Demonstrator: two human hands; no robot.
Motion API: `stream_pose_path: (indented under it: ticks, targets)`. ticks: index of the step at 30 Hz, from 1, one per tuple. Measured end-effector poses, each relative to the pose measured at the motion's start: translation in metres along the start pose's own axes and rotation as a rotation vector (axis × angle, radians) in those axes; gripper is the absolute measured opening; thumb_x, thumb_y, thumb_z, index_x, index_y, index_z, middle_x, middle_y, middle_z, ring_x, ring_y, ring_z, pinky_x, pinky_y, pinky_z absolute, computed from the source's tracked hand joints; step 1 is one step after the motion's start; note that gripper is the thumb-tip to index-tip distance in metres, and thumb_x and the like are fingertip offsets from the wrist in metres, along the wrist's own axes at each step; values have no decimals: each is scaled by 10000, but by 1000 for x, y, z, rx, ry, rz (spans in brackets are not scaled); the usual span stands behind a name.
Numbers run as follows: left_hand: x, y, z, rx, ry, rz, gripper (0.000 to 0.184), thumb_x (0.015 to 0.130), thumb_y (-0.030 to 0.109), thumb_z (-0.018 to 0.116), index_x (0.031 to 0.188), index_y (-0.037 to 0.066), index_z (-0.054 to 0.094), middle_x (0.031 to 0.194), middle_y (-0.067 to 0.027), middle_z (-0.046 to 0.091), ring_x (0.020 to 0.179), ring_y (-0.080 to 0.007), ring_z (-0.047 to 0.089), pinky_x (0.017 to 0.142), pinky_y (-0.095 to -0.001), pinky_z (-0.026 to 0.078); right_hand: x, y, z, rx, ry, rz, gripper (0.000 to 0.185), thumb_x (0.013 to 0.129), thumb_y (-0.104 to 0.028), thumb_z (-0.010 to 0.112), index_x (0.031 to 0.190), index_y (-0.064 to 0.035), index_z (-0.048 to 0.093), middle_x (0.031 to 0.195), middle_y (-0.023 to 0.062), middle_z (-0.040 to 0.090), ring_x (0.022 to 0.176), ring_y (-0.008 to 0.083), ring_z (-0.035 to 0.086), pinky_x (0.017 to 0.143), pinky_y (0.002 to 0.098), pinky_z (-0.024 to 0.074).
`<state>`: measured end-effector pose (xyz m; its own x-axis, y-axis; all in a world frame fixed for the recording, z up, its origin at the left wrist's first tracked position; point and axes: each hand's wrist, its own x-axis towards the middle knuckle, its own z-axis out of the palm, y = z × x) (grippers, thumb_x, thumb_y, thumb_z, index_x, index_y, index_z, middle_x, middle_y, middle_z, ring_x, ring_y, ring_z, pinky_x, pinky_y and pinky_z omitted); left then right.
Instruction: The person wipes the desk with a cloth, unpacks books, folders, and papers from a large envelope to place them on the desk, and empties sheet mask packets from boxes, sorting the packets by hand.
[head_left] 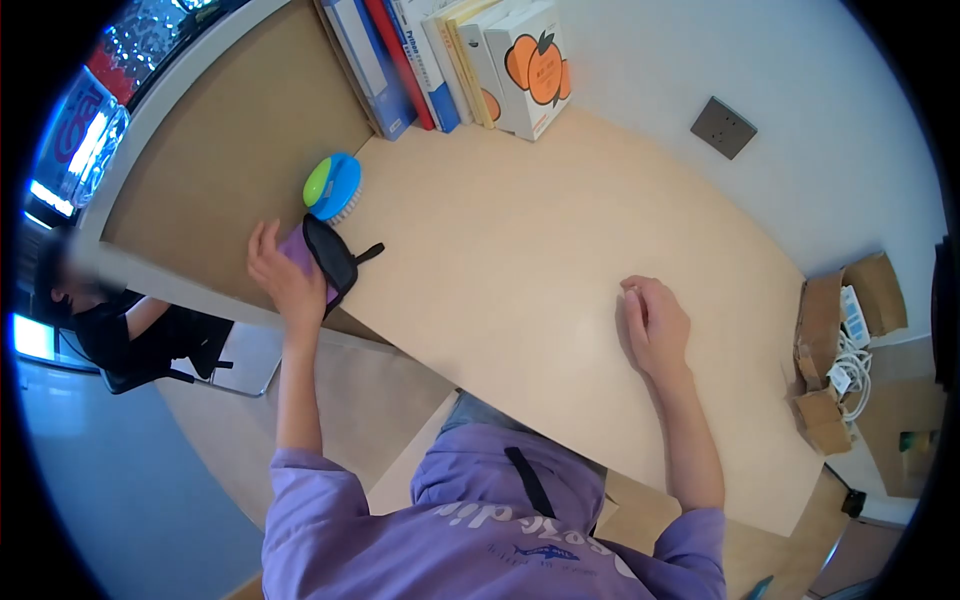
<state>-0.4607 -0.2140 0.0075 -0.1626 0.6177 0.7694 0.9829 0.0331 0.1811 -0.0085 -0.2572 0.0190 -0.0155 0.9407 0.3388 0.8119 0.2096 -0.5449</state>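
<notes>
My left hand [287,278] is at the left edge of the desk, its thumb and fingers around a purple and black pouch [330,252]. A short black strap sticks out from the pouch to the right. Just beyond it, a blue and green scrub brush [333,187] stands against the side panel, its bristles facing right. My right hand [657,325] rests on the desk's right half, fingers curled in a loose fist with nothing visible in them.
Books and folders [410,65] stand at the back left beside a white box with orange fruit pictures [535,75]. An open cardboard box [822,335] with a power strip and white cables sits at the right edge. Another person [120,325] sits beyond the left panel.
</notes>
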Motion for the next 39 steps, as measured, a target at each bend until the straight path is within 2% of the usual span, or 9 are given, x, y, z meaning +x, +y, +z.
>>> stream_pose_path:
  ticks: [1, 4, 7, 14, 24, 28, 31, 37, 39]
  targets:
    - [2, -1, 2, 32, 45, 21, 592, 799, 99, 734, 1310, 8, 450, 1332, -228, 451, 1231, -380, 444, 1051, -431, 356, -1, 3, 2, 0, 4, -6, 163, 939, -180, 539, 1012, -90, 653, 885, 72, 654, 779, 234, 616, 686, 350, 491]
    - [9, -9, 1, -342, -517, -341, 414, 796, 191, 766, 1132, 45, 572, 1194, -172, 553, 1120, -350, 518, 1001, -445, 389, 1, 3, 2, 16, 13, -5, 153, 932, -173, 550, 1009, -91, 654, 867, 68, 647, 762, 229, 612, 671, 346, 489]
    - [1, -18, 8, -292, -424, 48, 379, 792, 247, 781, 1092, 73, 628, 1144, -131, 608, 1104, -344, 552, 1011, -439, 396, 0, 4, 2, 9, 4, -16, 144, 922, -164, 560, 1006, -92, 653, 856, 67, 642, 753, 228, 609, 660, 345, 486]
    - [-17, -4, -11, -102, -551, 177, 773, 900, 405, 630, 1472, -26, 340, 1475, -222, 375, 1420, -392, 272, 1151, -563, 184, 1, 9, 3, 8, 19, -38, 140, 903, -157, 572, 999, -92, 650, 840, 65, 633, 745, 230, 605, 648, 347, 482]
    - [8, 8, 26, 13, -680, -21, 802, 965, 514, 474, 1497, -57, 288, 1559, -241, 291, 1481, -373, 194, 1195, -488, 121, 0, 2, 0, 69, 15, 4, 134, 880, -115, 574, 994, -86, 640, 823, 74, 626, 735, 248, 598, 645, 370, 478]
    - [30, 8, 24, -328, -489, -148, 567, 937, 411, 592, 1296, -25, 532, 1385, -231, 492, 1329, -384, 421, 1117, -429, 313, 1, 6, 3, 50, 54, -42, 138, 869, -105, 579, 994, -81, 634, 825, 78, 626, 735, 257, 597, 647, 373, 479]
    - [66, 29, -1, -66, -422, -116, 306, 869, 250, 672, 1084, 47, 592, 1150, -173, 565, 1155, -345, 522, 956, -435, 438, 1, 5, 5, 61, 65, -57, 148, 851, -88, 586, 992, -83, 632, 825, 74, 623, 731, 246, 599, 640, 369, 482]
    - [109, 26, 28, 94, -98, 396, 419, 843, 205, 700, 1218, 95, 547, 1186, -154, 605, 1100, -335, 567, 926, -471, 430, -1, 3, 0, 57, 40, -33, 158, 837, -72, 592, 989, -91, 631, 816, 63, 621, 718, 229, 600, 621, 362, 482]
    - [121, 21, 34, 133, -402, 324, 459, 847, 214, 705, 1254, 101, 523, 1146, -143, 641, 1076, -320, 593, 923, -480, 425, -1, 6, 2, 54, 54, -46, 161, 831, -70, 594, 987, -92, 629, 814, 62, 623, 719, 233, 601, 620, 366, 481]
